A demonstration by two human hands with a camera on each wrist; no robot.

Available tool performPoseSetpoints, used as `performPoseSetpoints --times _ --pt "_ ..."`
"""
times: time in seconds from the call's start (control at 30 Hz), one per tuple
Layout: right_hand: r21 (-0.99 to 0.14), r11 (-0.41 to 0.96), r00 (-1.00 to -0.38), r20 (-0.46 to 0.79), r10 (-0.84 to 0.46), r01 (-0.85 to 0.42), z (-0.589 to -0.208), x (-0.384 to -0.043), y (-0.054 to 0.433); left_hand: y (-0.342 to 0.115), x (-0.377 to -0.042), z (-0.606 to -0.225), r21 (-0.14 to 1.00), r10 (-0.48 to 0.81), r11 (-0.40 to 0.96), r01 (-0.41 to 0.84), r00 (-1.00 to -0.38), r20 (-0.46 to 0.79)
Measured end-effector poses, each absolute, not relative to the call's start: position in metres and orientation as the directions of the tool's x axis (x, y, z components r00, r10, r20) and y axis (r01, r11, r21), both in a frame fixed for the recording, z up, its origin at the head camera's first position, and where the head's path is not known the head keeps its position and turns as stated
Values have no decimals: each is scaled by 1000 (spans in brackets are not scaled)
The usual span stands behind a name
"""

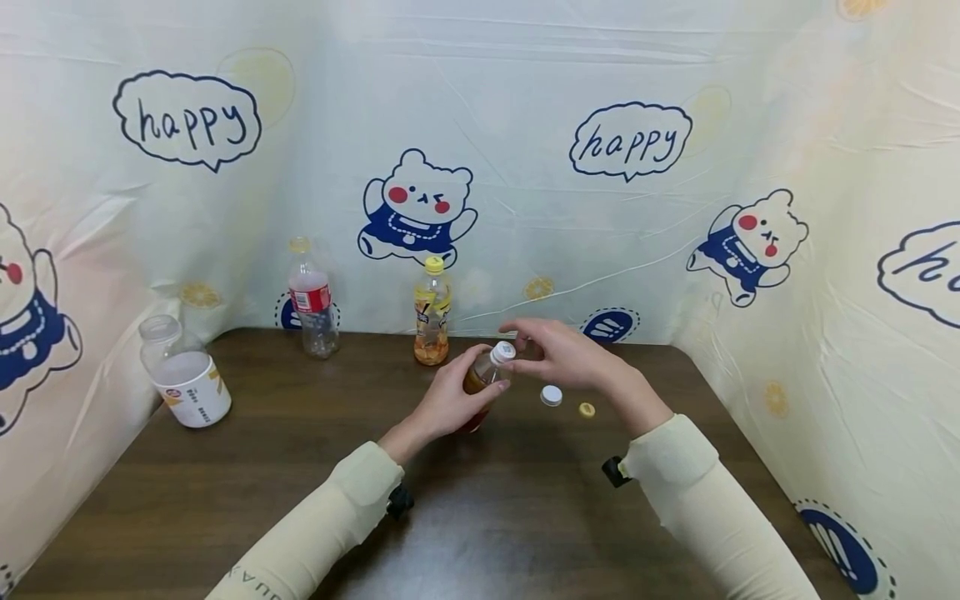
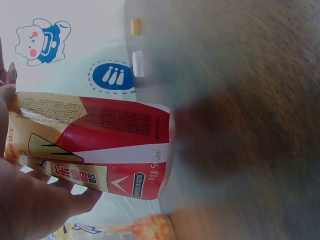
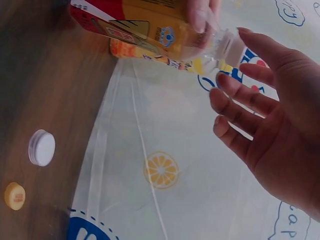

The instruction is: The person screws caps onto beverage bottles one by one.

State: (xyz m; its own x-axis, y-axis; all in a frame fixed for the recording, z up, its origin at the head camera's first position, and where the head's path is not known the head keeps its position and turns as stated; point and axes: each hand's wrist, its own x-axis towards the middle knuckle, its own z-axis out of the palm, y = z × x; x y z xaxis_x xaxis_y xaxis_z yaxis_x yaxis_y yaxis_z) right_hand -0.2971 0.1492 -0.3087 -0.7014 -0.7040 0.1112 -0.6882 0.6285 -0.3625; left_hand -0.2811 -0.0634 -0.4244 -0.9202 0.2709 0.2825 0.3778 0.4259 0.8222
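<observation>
My left hand [image 1: 448,398] grips a plastic drink bottle [image 2: 115,145] with a red and gold label, fingers wrapped round its upper part. The bottle leans a little, its base low over the table. A white cap [image 3: 234,49] sits on the bottle's neck. At the cap is my right hand [image 1: 558,354], palm turned toward it. Its thumb tip is right at the cap's edge and the index fingertip is close below, while the other fingers spread loosely. A loose white lid [image 1: 551,395] and a small yellow cap [image 1: 587,410] lie to the right of the bottle.
Behind the hands stands a yellow-capped bottle [image 1: 432,321] with orange contents. Farther left are a clear bottle [image 1: 313,304] with a red label and an open clear jar [image 1: 191,392]. Printed cloth [image 1: 510,100] borders the brown table [image 1: 300,483] at the back and sides.
</observation>
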Motion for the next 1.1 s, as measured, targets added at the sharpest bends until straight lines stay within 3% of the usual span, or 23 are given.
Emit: performPoseSetpoints --times 0.57,1.1 --pt "-333 603 -657 68 -751 -725 -301 -299 148 -63 -281 -425 811 307 422 405 -906 293" --pt "-191 697 -720 106 -686 -692 -305 -298 141 -61 -282 -424 800 328 448 398 -906 268"
